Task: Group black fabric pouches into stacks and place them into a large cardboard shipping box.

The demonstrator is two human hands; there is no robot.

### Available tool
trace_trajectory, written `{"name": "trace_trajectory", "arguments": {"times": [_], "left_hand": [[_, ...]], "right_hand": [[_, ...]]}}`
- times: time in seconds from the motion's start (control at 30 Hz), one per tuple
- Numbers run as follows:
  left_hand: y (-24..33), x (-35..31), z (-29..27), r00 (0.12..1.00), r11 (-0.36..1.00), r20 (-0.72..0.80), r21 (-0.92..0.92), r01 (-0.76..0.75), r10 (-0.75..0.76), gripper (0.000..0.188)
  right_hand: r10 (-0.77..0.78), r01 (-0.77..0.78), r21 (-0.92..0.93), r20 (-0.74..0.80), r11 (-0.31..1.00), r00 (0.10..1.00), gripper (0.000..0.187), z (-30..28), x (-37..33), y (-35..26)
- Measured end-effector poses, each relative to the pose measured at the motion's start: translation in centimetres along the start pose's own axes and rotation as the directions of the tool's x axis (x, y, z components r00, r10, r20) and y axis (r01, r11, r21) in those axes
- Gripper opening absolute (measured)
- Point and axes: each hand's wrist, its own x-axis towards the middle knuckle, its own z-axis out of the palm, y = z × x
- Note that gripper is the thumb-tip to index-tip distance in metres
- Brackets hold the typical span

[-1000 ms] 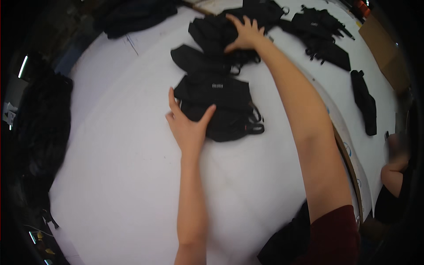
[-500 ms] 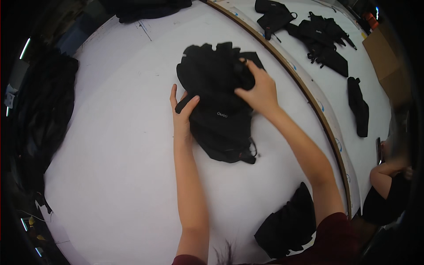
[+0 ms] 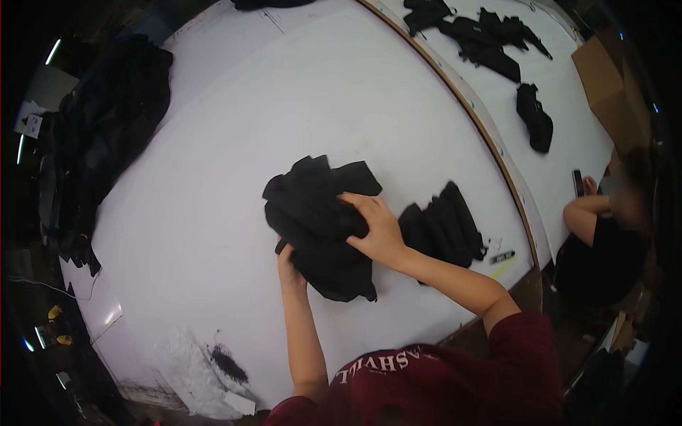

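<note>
A bundle of black cloth pieces is between my two hands above the white table. My left hand grips its near left edge, with most of the fingers hidden by the cloth. From the right side, my right hand holds the bundle, thumb and fingers bent round the fabric. Several layers show at the uneven far edge. Just right of my right hand lies a stack of black cloth pieces, spread in overlapping folds.
A large black fabric heap covers the table's left edge. Beyond a brown divider strip lie more black pieces and a cardboard box. A person sits at right with a phone. Clear plastic and a marker lie near me.
The bundle has come nearer to me, and its lower part with pale print no longer shows. My view has shifted, bringing the right stack and near table edge into sight.
</note>
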Motion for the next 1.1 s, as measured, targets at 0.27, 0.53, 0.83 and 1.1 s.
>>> {"name": "trace_trajectory", "arguments": {"times": [0.27,0.53,0.83,1.1], "left_hand": [[-1.5,-17.7,-14.5,0.855,-0.181,0.175,0.979,-0.097,0.488,0.055],[-5.3,-20.8,-15.4,0.741,0.113,0.004,0.988,-0.109,0.672,0.044],[4.6,-29.1,-17.7,0.951,0.906,-0.123,0.358,-0.225,0.285,0.038],[5.8,-34.1,-23.9,0.965,0.94,-0.197,0.326,-0.104,0.175,0.069]], "right_hand": [[-0.023,0.031,-0.252,0.035,0.967,0.999,0.078,6.0,-13.8,-1.8],[-0.06,0.048,-0.24,-0.04,0.97,0.997,0.068,7.6,-23.5,-9.2],[-0.173,0.041,-0.501,-0.221,0.865,0.96,0.05,15.2,-27.0,-14.0],[0.181,-0.21,0.068,0.292,0.975,0.939,0.042,20.8,-32.8,-20.9]]}}
